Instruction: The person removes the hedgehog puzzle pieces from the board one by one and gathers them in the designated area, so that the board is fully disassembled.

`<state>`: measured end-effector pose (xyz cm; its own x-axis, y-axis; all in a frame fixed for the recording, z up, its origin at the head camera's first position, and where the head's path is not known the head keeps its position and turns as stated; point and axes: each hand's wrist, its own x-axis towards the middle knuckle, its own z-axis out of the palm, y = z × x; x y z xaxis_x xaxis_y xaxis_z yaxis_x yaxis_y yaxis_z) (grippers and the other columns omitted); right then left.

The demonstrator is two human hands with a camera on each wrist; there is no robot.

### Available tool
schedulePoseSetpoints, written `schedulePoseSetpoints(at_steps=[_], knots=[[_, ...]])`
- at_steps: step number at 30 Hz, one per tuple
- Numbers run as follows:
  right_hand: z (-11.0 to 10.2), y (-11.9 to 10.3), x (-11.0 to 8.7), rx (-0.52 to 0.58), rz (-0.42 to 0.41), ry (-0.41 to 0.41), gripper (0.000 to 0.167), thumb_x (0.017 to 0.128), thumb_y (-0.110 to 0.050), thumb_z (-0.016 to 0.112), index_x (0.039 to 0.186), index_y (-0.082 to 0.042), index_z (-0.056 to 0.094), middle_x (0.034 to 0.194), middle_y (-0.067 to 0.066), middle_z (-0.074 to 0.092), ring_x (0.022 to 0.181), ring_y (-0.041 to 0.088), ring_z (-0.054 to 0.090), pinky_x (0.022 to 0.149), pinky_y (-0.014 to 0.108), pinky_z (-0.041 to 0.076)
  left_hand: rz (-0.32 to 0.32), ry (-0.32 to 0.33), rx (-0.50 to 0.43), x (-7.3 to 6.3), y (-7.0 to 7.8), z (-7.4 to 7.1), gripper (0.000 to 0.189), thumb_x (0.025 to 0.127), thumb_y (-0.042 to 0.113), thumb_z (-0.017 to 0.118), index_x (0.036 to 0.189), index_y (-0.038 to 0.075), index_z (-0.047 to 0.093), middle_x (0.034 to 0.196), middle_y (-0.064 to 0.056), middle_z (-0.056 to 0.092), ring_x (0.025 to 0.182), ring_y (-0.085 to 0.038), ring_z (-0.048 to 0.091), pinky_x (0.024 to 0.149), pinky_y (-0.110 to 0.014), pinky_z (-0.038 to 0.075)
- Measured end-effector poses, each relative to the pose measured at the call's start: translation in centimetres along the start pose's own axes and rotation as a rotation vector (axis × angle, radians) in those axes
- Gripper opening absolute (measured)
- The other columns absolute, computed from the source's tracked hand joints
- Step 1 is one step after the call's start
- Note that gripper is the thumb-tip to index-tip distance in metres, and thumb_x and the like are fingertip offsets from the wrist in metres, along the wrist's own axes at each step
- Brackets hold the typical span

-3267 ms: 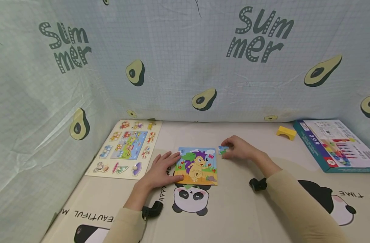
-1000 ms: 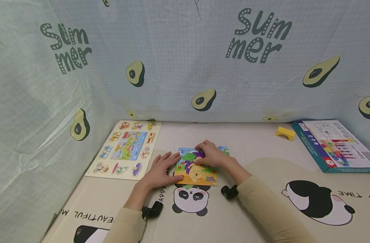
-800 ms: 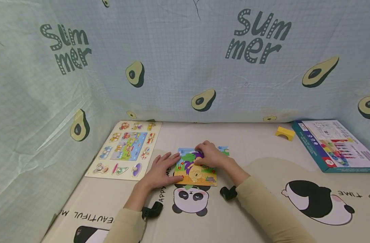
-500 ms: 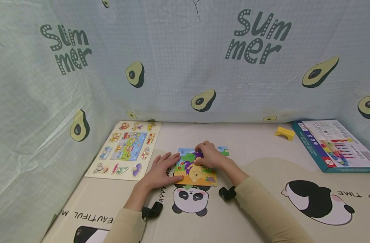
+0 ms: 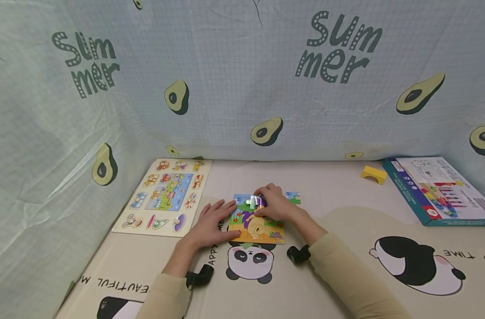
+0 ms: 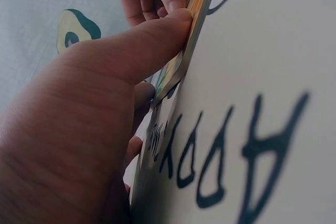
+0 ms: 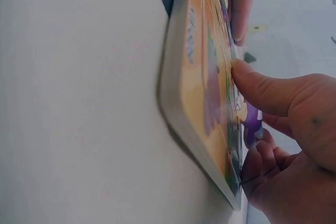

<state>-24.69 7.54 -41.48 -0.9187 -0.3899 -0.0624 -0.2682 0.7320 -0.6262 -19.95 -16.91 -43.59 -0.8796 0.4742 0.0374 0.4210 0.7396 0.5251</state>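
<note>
A hedgehog jigsaw puzzle (image 5: 246, 226) in a flat tray lies on the mat, centred in the head view. My left hand (image 5: 210, 223) is spread along its left side, with the thumb resting on the lower left corner and the fingers reaching the upper left edge. Over the upper right part, my right hand (image 5: 276, 204) pinches a puzzle piece with purple hedgehog spines (image 7: 253, 124) between thumb and fingers. That piece stands tilted up from the board in the right wrist view, and glare shows beside it from above. The right hand hides the puzzle's upper right area.
A loose blue and green puzzle piece (image 5: 293, 197) lies just right of the puzzle. A wooden knob puzzle board (image 5: 120, 223) is at the left. A yellow arch block (image 5: 374, 174) and a teal-edged box (image 5: 445, 190) stand at the right. Patterned cloth hangs behind and left.
The right hand has let go of the blue and green piece at the right and moved left onto the puzzle, where a purple piece now tilts up. The left hand has stayed put.
</note>
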Motion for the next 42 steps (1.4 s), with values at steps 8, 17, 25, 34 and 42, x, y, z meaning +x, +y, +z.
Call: schedulePoseSetpoints(at_steps=[8, 17, 25, 34, 42], knots=[[-0.1, 0.3, 0.0, 0.046, -0.041, 0.016, 0.044, 0.092, -0.016, 0.075, 0.132, -0.01, 0.058, 0.126, 0.01, 0.055, 0.117, 0.029, 0.046, 0.104, 0.047, 0.045, 0.009, 0.001, 0.002, 0.0, -0.1, 0.0, 0.084, 0.086, 0.055, 0.071, 0.154, 0.015, 0.045, 0.16, 0.0, 0.038, 0.152, -0.03, 0.016, 0.121, -0.055, 0.003], [-0.3, 0.6, 0.0, 0.103, -0.075, 0.005, 0.027, 0.1, -0.009, 0.064, 0.126, -0.013, 0.061, 0.106, 0.005, 0.062, 0.093, 0.021, 0.056, 0.085, 0.034, 0.05, 0.018, 0.003, 0.002, 0.0, -0.2, 0.1, 0.084, 0.085, 0.054, 0.071, 0.154, 0.014, 0.045, 0.16, 0.0, 0.038, 0.152, -0.031, 0.017, 0.121, -0.055, 0.003], [-0.6, 0.9, 0.1, 0.121, -0.09, 0.004, 0.023, 0.102, -0.01, 0.061, 0.124, -0.015, 0.062, 0.1, 0.003, 0.062, 0.089, 0.021, 0.056, 0.077, 0.032, 0.048, 0.021, 0.008, 0.005, 0.0, -0.1, 0.0, 0.084, 0.085, 0.054, 0.071, 0.154, 0.013, 0.045, 0.159, 0.0, 0.038, 0.152, -0.031, 0.018, 0.12, -0.056, 0.004], [-1.9, 0.6, -0.3, 0.131, -0.082, 0.033, 0.024, 0.101, -0.012, 0.062, 0.125, -0.014, 0.063, 0.107, 0.005, 0.064, 0.095, 0.023, 0.057, 0.088, 0.038, 0.052, 0.022, 0.006, 0.002, 0.1, 0.0, 0.0, 0.084, 0.086, 0.054, 0.071, 0.154, 0.012, 0.045, 0.16, -0.001, 0.038, 0.151, -0.032, 0.018, 0.12, -0.056, 0.004], [-4.3, 1.0, -0.9, 0.119, -0.106, 0.042, 0.022, 0.101, -0.01, 0.063, 0.122, -0.011, 0.064, 0.107, 0.005, 0.064, 0.097, 0.025, 0.056, 0.087, 0.038, 0.051, 0.028, 0.005, -0.002, 0.0, 0.0, 0.0, 0.084, 0.086, 0.054, 0.071, 0.153, 0.012, 0.046, 0.16, -0.001, 0.038, 0.151, -0.033, 0.017, 0.12, -0.057, 0.003]])
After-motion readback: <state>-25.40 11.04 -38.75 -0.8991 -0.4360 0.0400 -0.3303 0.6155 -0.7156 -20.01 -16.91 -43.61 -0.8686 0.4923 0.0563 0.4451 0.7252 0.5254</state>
